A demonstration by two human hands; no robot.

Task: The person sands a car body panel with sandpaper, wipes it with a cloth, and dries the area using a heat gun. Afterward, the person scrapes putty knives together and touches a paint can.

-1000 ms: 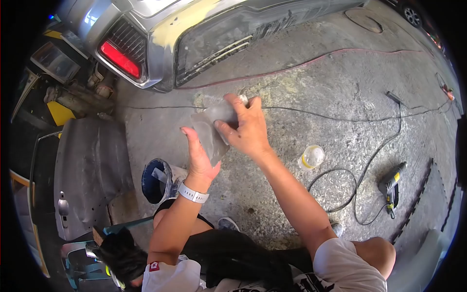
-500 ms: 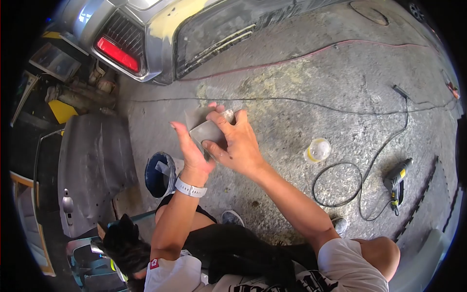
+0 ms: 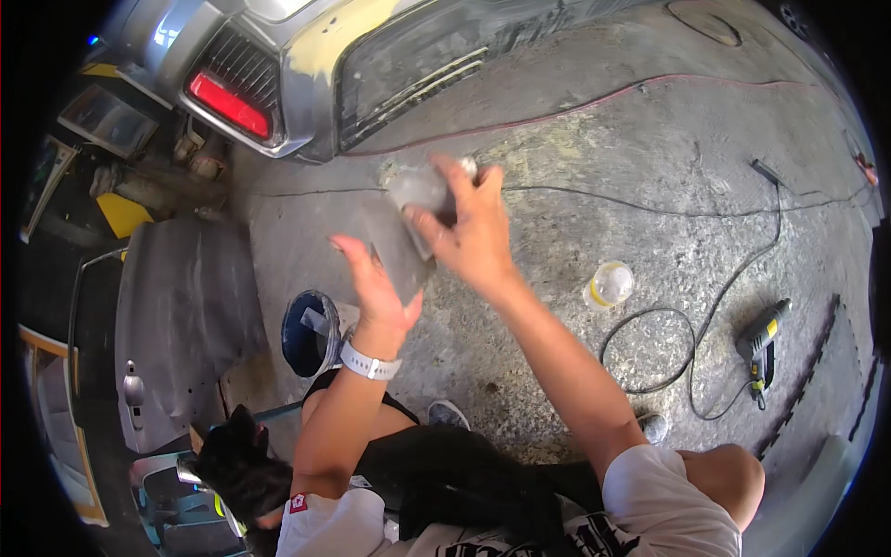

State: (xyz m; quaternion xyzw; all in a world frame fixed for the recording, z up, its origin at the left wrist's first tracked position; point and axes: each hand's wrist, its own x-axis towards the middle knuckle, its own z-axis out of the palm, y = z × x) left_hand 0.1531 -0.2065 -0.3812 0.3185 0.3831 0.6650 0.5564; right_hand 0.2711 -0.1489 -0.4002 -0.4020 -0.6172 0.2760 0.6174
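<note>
My left hand [image 3: 379, 295] is turned palm up with its thumb stretched out. A thin, flat grey sheet [image 3: 397, 251] rests against it and hides its other fingers. My right hand [image 3: 478, 237] grips a lighter grey, flat-faced piece [image 3: 418, 190] between thumb and fingers, just above the sheet. Motion blurs this piece, so its exact kind is unclear. Whether the two grey pieces touch, I cannot tell. Below and left of my hands stands a dark blue bucket [image 3: 295, 348] with a pale strip inside.
A car with a red tail light [image 3: 229, 104] and filler-patched bodywork [image 3: 325, 42] stands ahead. A loose car door panel [image 3: 181, 316] is at left, a black animal [image 3: 237, 464] below it. A clear plastic cup [image 3: 610, 284], cables and a corded power tool [image 3: 761, 334] lie right.
My right hand has moved slightly up and right with the lighter grey piece, away from my left palm. More of the sheet shows. My left hand has barely moved.
</note>
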